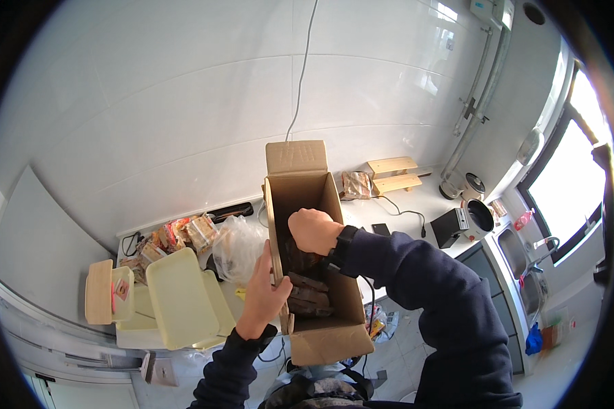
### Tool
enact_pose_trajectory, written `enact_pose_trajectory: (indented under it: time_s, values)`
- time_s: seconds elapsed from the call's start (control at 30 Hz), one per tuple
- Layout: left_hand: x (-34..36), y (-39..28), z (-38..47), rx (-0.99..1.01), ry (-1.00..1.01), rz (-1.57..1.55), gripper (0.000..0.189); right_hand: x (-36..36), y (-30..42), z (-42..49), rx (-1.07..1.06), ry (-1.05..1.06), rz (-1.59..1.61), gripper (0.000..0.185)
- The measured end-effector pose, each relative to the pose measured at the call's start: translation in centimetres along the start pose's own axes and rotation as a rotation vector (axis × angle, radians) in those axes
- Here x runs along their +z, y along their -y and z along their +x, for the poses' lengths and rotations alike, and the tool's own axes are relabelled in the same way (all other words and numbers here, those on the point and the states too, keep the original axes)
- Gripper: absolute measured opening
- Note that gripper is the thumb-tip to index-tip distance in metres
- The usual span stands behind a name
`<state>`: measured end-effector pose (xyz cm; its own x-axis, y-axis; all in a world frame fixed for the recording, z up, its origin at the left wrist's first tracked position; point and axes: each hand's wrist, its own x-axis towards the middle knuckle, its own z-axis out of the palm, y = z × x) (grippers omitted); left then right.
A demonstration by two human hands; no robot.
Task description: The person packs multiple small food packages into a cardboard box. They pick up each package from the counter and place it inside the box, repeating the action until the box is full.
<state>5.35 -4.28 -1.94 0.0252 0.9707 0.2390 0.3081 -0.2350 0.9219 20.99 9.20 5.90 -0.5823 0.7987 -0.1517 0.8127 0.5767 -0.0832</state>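
An open-topped cardboard box [302, 190] stands lengthwise before me, its two end flaps folded outward. My left hand [266, 294] grips the box's left wall, thumb over the rim and fingers along the outside. Inside the box is my right hand [312, 230], its knuckles up and its fingertips hidden below. Dark brown wrapped packets [309, 296] lie at the near end of the box. Another dark packet [299, 258] shows just under my right hand; whether the fingers hold it cannot be seen.
Left of the box are a clear plastic bag [238, 250], pale yellow trays [181, 301] and several food packets [202, 232]. A wooden two-step stand [396, 181], a packet [357, 185], a dark flat phone-like object [381, 229], a pot [478, 217] and a sink [511, 250] are rightward.
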Motion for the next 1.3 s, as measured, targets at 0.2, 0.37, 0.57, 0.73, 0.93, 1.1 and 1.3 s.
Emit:
enact_pose_trajectory:
  time_s: [0.2, 0.37, 0.57, 0.73, 0.93, 1.1, 1.3]
  values:
    - [0.0, 1.6, 0.5, 0.119, -0.032, 0.127, 0.085, -2.0, -2.5, -0.8, -0.064, -0.284, 0.194, 0.025]
    - [-0.1, 1.3, 0.7, 0.087, -0.037, 0.068, 0.084, -6.5, -4.8, -2.9, 0.073, -0.364, 0.351, 0.028]
    - [-0.3, 1.3, 1.3, -0.006, -0.025, 0.042, 0.084, -7.2, -11.3, -3.1, 0.244, -0.499, 0.498, 0.034]
    - [0.0, 1.2, 2.5, -0.056, -0.022, -0.089, 0.083, -4.3, -17.6, -2.1, 0.340, -0.498, 0.509, 0.037]
    - [-0.1, 2.1, 3.3, -0.102, -0.036, -0.027, 0.081, -0.4, -22.8, -0.5, 0.472, -0.369, 0.680, 0.037]
    - [0.1, 2.0, 4.0, -0.119, -0.048, -0.018, 0.080, 3.9, -28.2, 1.4, 0.513, -0.353, 0.752, 0.037]
    - [0.2, 1.1, 4.9, -0.154, -0.055, -0.014, 0.080, 9.9, -34.7, 4.0, 0.640, -0.361, 0.874, 0.036]
